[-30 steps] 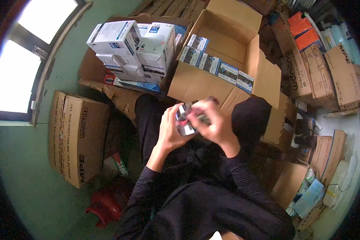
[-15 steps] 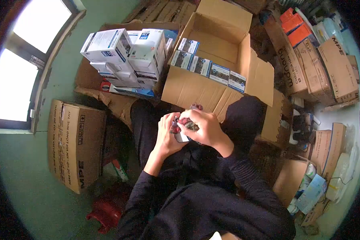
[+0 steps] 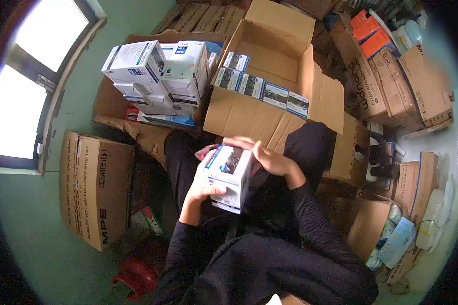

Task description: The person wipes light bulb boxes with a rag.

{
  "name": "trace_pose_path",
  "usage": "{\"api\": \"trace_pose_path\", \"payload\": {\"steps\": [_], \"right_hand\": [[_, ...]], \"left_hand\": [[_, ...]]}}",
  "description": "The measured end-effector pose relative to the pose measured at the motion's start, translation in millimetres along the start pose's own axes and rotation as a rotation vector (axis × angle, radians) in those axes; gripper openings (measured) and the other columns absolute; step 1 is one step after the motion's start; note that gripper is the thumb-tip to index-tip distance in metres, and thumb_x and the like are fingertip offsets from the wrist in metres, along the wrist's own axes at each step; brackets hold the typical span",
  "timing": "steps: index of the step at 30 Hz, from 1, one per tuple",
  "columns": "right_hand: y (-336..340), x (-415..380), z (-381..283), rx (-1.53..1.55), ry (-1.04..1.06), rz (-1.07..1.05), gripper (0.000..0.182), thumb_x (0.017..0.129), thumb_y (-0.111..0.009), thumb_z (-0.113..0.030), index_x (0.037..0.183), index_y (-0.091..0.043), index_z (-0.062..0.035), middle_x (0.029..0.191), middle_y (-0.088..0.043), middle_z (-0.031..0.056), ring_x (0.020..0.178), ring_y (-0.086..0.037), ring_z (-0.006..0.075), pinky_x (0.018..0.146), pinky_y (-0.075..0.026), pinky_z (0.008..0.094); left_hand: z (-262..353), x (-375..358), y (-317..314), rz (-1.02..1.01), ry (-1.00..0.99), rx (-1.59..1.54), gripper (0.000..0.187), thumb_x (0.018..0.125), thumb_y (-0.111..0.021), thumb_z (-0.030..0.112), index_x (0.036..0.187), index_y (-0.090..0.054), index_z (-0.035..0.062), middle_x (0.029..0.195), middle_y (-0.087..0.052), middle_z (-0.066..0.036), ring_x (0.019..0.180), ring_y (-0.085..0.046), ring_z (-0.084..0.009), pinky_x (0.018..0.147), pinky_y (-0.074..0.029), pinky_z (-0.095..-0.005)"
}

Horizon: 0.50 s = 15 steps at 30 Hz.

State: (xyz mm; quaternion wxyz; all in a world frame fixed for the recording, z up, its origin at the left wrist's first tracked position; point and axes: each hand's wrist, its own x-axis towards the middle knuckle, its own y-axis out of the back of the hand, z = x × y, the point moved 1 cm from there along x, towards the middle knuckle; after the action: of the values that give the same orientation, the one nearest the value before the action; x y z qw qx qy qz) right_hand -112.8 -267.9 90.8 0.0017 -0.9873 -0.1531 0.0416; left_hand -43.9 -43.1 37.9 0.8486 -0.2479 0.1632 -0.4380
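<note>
A small white box with blue print and a dark picture (image 3: 226, 173) is held upright over the lap. My left hand (image 3: 201, 185) wraps round its left side, the thumb across the front. My right hand (image 3: 267, 157) lies against its top and right side, fingers stretched out. Part of a reddish thing (image 3: 204, 152) shows behind my left hand; what it is I cannot make out. Just beyond, several similar small boxes (image 3: 276, 95) stand in a row along the near side of an open cardboard carton (image 3: 254, 113).
Larger white boxes (image 3: 185, 68) are stacked in a torn carton at the back left. A closed brown carton (image 3: 99, 188) stands left, near a red object (image 3: 136, 274) on the floor. Cartons (image 3: 384, 91) and an open box of packages (image 3: 369, 229) stand right.
The small white box has turned and come up, so its printed sides now show. The reddish item between the fingers is mostly out of sight, and my right hand has opened flatter against the box.
</note>
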Motion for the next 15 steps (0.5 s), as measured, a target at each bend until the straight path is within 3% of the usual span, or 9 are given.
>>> {"api": "trace_pose_path", "payload": {"steps": [2, 4, 8, 10, 11, 12, 13, 14, 15], "right_hand": [[11, -5, 8, -0.263, 0.122, 0.166, 0.104, 0.090, -0.040, -0.083, 0.159, -0.031, -0.0055, 0.157, -0.040, 0.0200, 0.134, -0.054, 0.0315, 0.108, -0.046, 0.0462], [3, -2, -27, -0.261, -0.061, 0.118, 0.112, 0.072, -0.087, -0.054, 0.157, -0.034, -0.0034, 0.156, -0.041, 0.0234, 0.136, -0.051, 0.0378, 0.107, -0.048, 0.0456], [-5, 15, -26, -0.607, 0.095, 0.051, 0.111, 0.070, -0.089, -0.052, 0.151, -0.038, 0.0050, 0.141, -0.055, 0.0285, 0.130, -0.056, 0.0410, 0.110, -0.046, 0.0446], [7, 18, -47, -0.620, 0.082, -0.032, 0.111, 0.069, -0.090, -0.051, 0.149, -0.040, 0.0064, 0.140, -0.056, 0.0285, 0.129, -0.057, 0.0404, 0.109, -0.046, 0.0441], [15, 19, -63, -0.600, 0.106, -0.049, 0.109, 0.069, -0.091, -0.048, 0.148, -0.041, 0.0081, 0.140, -0.057, 0.0282, 0.126, -0.060, 0.0386, 0.107, -0.048, 0.0434], [27, 14, -88, -0.575, 0.070, -0.015, 0.096, 0.068, -0.093, -0.043, 0.140, -0.052, 0.0058, 0.146, -0.053, 0.0276, 0.130, -0.058, 0.0351, 0.107, -0.047, 0.0401], [46, 10, -105, -0.618, 0.090, 0.023, 0.085, 0.067, -0.094, -0.042, 0.130, -0.058, 0.0033, 0.151, -0.050, 0.0247, 0.134, -0.055, 0.0336, 0.108, -0.045, 0.0404], [72, 8, -105, -0.729, 0.285, 0.143, 0.077, 0.066, -0.094, -0.040, 0.122, -0.061, 0.0003, 0.152, -0.049, 0.0218, 0.138, -0.051, 0.0321, 0.110, -0.044, 0.0419], [92, 1, -123, -0.613, 0.270, 0.286, 0.079, 0.069, -0.091, -0.041, 0.130, -0.060, -0.0007, 0.152, -0.049, 0.0210, 0.139, -0.048, 0.0294, 0.111, -0.042, 0.0416]], "left_hand": [[12, 1, -2, 0.085, 0.002, 0.133, 0.110, 0.058, -0.097, 0.033, 0.146, -0.041, -0.0004, 0.136, -0.056, -0.014, 0.130, -0.053, -0.0245, 0.112, -0.041, -0.0402], [15, 1, 4, 0.124, -0.079, 0.584, 0.105, 0.060, -0.096, 0.037, 0.144, -0.044, 0.0013, 0.135, -0.056, -0.015, 0.130, -0.052, -0.0252, 0.112, -0.039, -0.0402], [15, 1, -4, 0.131, -0.093, 0.723, 0.101, 0.064, -0.091, 0.042, 0.143, -0.045, 0.0010, 0.137, -0.054, -0.014, 0.131, -0.050, -0.0271, 0.114, -0.036, -0.0415], [14, 7, -3, 0.101, -0.201, 0.472, 0.103, 0.066, -0.088, 0.042, 0.147, -0.042, -0.0015, 0.141, -0.052, -0.014, 0.135, -0.048, -0.0268, 0.116, -0.034, -0.0406], [17, 10, -1, 0.123, -0.220, 0.343, 0.098, 0.073, -0.081, 0.039, 0.151, -0.039, -0.0031, 0.144, -0.051, -0.015, 0.138, -0.046, -0.0258, 0.118, -0.032, -0.0394], [17, 8, 6, 0.189, -0.249, 0.121, 0.081, 0.083, -0.071, 0.034, 0.148, -0.043, -0.0041, 0.143, -0.053, -0.014, 0.135, -0.050, -0.0239, 0.116, -0.036, -0.0382], [22, 5, 15, 0.286, -0.271, 0.224, 0.072, 0.086, -0.066, 0.029, 0.147, -0.046, -0.0048, 0.142, -0.055, -0.014, 0.133, -0.052, -0.0227, 0.114, -0.038, -0.0373], [30, -1, 28, 0.385, -0.291, 0.327, 0.064, 0.089, -0.060, 0.024, 0.145, -0.049, -0.0055, 0.141, -0.057, -0.014, 0.130, -0.055, -0.0216, 0.113, -0.040, -0.0364], [29, -7, 47, 0.453, -0.286, 0.307, 0.058, 0.092, -0.057, 0.020, 0.144, -0.050, -0.0054, 0.140, -0.058, -0.014, 0.126, -0.057, -0.0214, 0.111, -0.042, -0.0362]]}}
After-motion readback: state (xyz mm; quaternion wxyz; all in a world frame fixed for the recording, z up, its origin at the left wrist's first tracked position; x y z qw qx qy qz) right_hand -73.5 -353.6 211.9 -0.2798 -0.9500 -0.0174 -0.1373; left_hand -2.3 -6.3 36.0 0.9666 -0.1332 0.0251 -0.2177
